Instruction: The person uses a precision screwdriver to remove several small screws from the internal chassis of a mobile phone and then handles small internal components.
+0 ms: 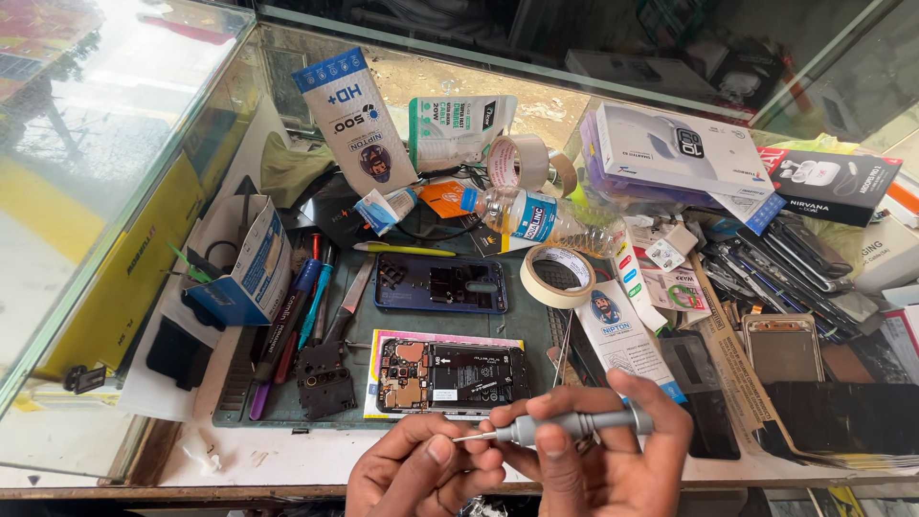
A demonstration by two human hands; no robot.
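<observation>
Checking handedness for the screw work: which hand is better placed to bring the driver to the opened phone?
Right, probably. The right hand already grips the grey screwdriver by its handle, just below the opened phone. The left hand only pinches the tip, so it looks suited to steadying.

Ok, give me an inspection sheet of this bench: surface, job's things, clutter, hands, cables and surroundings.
Surface: dark work mat on a pale counter, crowded.
Job's things: grey precision screwdriver held level, its tip at the left fingers; opened phone with battery and boards exposed, just beyond the hands; blue phone frame behind it.
Clutter: masking tape roll, clear tape roll, plastic bottle, tools and pens, packets, boxes, stacked phone parts.
Hands: left hand pinches at the screwdriver tip; right hand grips the handle.
Cables: dark cable near the bottle.
Surroundings: glass showcase walls.
</observation>
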